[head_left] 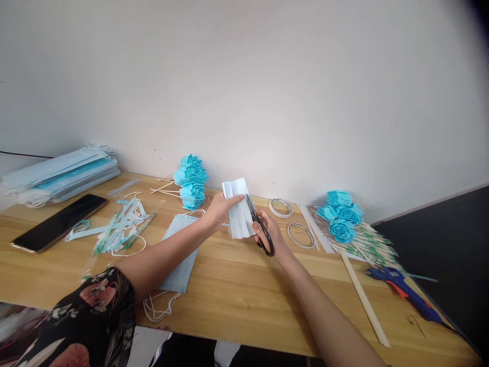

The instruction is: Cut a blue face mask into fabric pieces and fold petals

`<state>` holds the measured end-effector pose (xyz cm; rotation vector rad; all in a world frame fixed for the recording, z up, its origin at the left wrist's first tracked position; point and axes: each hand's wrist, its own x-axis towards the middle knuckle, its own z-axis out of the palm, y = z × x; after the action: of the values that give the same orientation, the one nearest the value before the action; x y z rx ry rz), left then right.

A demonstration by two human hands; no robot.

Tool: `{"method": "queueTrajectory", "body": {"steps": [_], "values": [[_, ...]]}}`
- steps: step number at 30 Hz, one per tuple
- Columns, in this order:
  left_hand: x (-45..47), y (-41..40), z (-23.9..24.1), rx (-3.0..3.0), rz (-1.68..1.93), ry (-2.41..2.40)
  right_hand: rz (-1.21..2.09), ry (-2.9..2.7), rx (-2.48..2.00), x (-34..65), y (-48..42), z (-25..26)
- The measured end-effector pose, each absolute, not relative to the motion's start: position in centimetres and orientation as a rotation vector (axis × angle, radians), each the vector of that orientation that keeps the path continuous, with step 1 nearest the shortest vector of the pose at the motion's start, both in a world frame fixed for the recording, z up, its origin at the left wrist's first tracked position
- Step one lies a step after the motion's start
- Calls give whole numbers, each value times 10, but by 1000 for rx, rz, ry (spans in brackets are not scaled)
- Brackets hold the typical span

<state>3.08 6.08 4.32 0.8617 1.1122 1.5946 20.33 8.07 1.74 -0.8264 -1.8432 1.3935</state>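
Note:
My left hand [220, 209] pinches a pleated pale blue face mask [239, 210] and holds it up above the wooden table [244, 295]. My right hand [269, 232] grips black-handled scissors [260, 227], whose blades meet the mask's right edge. Both hands are closed on what they hold. Another flat mask [179, 255] lies under my left forearm, its white ear loops hanging at the table's front edge.
A stack of masks [61, 173] and a dark phone [59, 221] lie at the left, beside cut strips and loops [122, 224]. Blue mask roses on sticks [191, 181] lean on the wall; more roses [342, 216], two tape rolls [290, 221], a wooden strip [362, 298] and a blue glue gun [405, 293] lie at the right.

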Motion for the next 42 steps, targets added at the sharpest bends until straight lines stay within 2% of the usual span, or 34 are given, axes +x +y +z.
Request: {"method": "queueTrajectory", "body": {"steps": [12, 42], "values": [[35, 58, 38, 978, 1498, 1241, 1204, -1913, -816, 204, 80, 21], [36, 54, 41, 918, 1504, 1230, 1140, -1939, -866, 204, 83, 16]]}}
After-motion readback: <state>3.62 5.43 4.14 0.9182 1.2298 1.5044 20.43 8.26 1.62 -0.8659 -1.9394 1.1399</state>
